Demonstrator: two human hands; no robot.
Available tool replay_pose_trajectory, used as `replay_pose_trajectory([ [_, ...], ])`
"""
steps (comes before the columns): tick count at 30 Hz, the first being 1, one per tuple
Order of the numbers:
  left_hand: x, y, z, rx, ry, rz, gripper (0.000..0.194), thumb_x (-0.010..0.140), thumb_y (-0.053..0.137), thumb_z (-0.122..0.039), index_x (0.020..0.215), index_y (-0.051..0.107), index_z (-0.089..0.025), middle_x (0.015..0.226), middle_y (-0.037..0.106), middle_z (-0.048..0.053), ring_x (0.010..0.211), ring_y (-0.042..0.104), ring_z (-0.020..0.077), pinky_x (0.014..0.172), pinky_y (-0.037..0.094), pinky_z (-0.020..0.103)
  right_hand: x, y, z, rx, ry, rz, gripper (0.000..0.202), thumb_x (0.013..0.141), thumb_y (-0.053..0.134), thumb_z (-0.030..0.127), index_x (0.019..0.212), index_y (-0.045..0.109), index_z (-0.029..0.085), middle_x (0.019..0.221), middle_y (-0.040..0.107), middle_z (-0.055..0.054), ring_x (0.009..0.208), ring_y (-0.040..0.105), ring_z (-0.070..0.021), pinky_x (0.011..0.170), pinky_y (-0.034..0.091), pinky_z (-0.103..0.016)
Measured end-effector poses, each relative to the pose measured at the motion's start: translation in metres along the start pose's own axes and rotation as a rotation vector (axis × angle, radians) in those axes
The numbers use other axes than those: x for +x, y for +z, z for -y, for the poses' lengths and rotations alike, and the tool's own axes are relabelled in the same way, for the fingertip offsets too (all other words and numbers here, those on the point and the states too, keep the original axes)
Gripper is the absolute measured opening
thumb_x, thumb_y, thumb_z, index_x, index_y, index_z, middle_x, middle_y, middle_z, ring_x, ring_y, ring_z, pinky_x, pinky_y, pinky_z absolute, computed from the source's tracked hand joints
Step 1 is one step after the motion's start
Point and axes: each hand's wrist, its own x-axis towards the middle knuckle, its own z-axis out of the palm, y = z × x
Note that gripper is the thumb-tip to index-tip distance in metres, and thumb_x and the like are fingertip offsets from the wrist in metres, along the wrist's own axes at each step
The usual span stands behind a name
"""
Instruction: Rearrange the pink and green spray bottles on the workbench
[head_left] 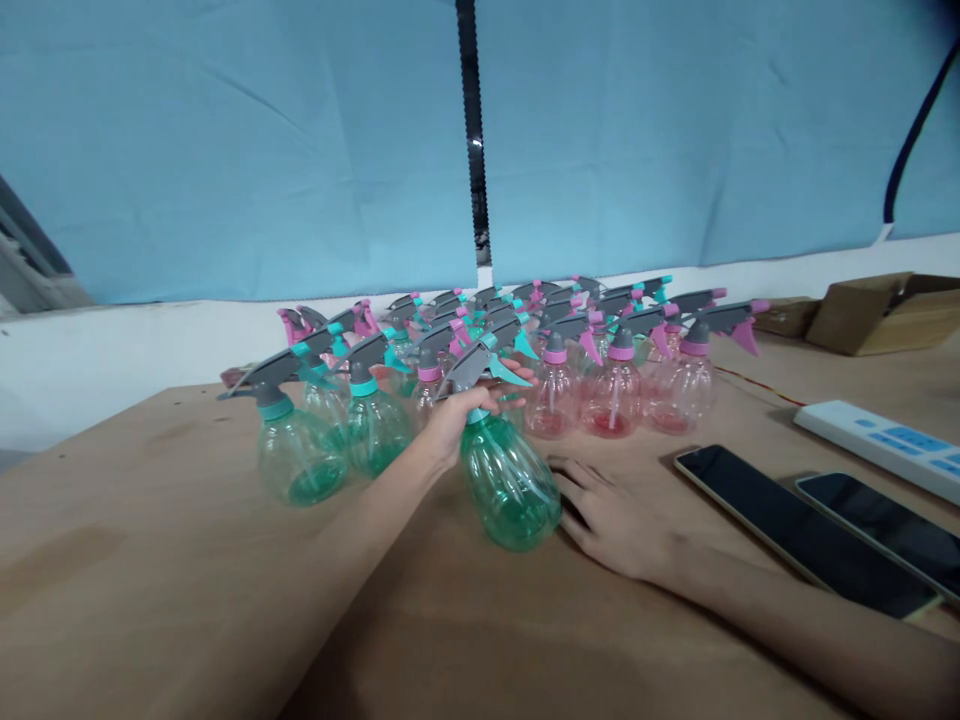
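Note:
My left hand point(454, 425) is closed round the neck of a green spray bottle point(514, 490), just under its grey head with a teal trigger. The bottle leans, its base toward the right, with a little liquid low inside. My right hand point(600, 510) lies on the table by the bottle's base, fingers spread; whether the fingertips touch the bottle is unclear. Two green bottles point(300, 460) stand to the left of my left hand. Clear pink bottles point(611, 395) with pink collars stand behind my right hand. More bottles with pink or teal triggers fill the rows behind.
On the wooden table point(82, 510), a long black phone point(795, 520) and a second phone point(885, 520) lie at the right. A white power strip point(892, 450) and an open cardboard box point(862, 320) are behind them. Blue sheeting point(262, 140) covers the wall.

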Motion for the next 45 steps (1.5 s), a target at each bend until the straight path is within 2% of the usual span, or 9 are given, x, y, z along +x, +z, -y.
replay_pose_trajectory([
  [6,-0.002,0.006,-0.003,0.04,-0.012,-0.017,0.032,0.05,0.05,-0.012,0.078,0.065,-0.018,0.089,0.065,0.003,0.099,0.057,0.0263,0.088,0.045,0.041,-0.001,0.001,0.0,0.0,0.003,-0.017,0.039,0.083,0.042,0.015,0.121,0.051,0.017,0.123,0.051,-0.012,0.115,0.046,-0.0248,0.097,0.038,-0.044],
  [14,-0.007,0.009,-0.003,0.114,0.017,-0.1,0.02,0.051,0.05,-0.013,0.065,0.062,-0.015,0.062,0.061,0.002,0.063,0.06,0.0198,0.073,0.048,0.038,-0.001,0.001,-0.001,-0.016,-0.002,0.0,0.038,0.083,0.042,0.015,0.12,0.051,0.015,0.122,0.051,-0.013,0.115,0.045,-0.0254,0.097,0.037,-0.044],
  [17,-0.006,0.01,-0.005,0.141,0.008,-0.084,0.022,0.051,0.051,-0.013,0.069,0.064,-0.016,0.068,0.064,0.003,0.069,0.061,0.0218,0.078,0.047,0.04,-0.001,0.001,-0.001,-0.008,-0.004,-0.015,0.037,0.083,0.042,0.016,0.12,0.052,0.016,0.122,0.052,-0.013,0.114,0.046,-0.025,0.097,0.038,-0.044],
  [21,-0.005,0.01,-0.008,0.18,0.006,0.048,0.03,0.052,0.055,-0.016,0.08,0.066,-0.019,0.082,0.068,0.005,0.088,0.062,0.0261,0.084,0.044,0.04,0.0,0.002,-0.001,0.005,-0.009,-0.02,0.037,0.085,0.041,0.017,0.12,0.051,0.018,0.121,0.053,-0.012,0.113,0.047,-0.0239,0.096,0.038,-0.044],
  [25,-0.019,0.003,-0.021,0.324,0.018,0.075,0.034,0.053,0.059,-0.013,0.085,0.067,-0.023,0.076,0.068,0.003,0.084,0.063,0.0258,0.081,0.045,0.038,-0.001,0.002,-0.001,0.011,-0.005,-0.015,0.036,0.087,0.039,0.02,0.121,0.05,0.018,0.123,0.052,-0.011,0.115,0.046,-0.0237,0.097,0.038,-0.044],
  [30,-0.056,-0.02,-0.048,0.54,-0.029,-0.169,0.035,0.056,0.07,-0.015,0.089,0.066,-0.023,0.081,0.069,0.004,0.083,0.063,0.0266,0.078,0.047,0.038,-0.002,0.001,-0.001,0.007,0.001,-0.013,0.035,0.088,0.038,0.022,0.121,0.051,0.017,0.124,0.052,-0.011,0.116,0.046,-0.0233,0.097,0.038,-0.044],
  [34,-0.082,-0.048,-0.052,0.79,0.029,-0.402,0.028,0.062,0.071,-0.028,0.088,0.065,-0.021,0.094,0.067,0.006,0.095,0.059,0.028,0.087,0.043,0.039,-0.002,0.002,-0.001,0.004,0.006,-0.015,0.035,0.087,0.039,0.021,0.12,0.051,0.016,0.124,0.052,-0.011,0.117,0.045,-0.0232,0.098,0.037,-0.043],
  [38,-0.103,-0.069,-0.038,1.061,0.128,-0.465,0.038,0.07,0.064,-0.038,0.102,0.055,-0.02,0.108,0.06,0.007,0.106,0.053,0.028,0.093,0.04,0.041,-0.001,0.002,-0.001,-0.008,0.013,0.007,0.036,0.088,0.038,0.022,0.121,0.051,0.015,0.125,0.051,-0.012,0.117,0.045,-0.0238,0.098,0.037,-0.043],
  [45,-0.116,-0.083,-0.018,1.481,0.278,-0.521,0.053,0.082,0.049,-0.042,0.127,0.035,-0.019,0.124,0.047,0.012,0.116,0.045,0.0301,0.098,0.035,0.046,-0.001,0.002,-0.001,0.0,0.014,0.001,0.037,0.088,0.038,0.022,0.121,0.051,0.014,0.125,0.051,-0.013,0.117,0.045,-0.0235,0.099,0.036,-0.043],
])
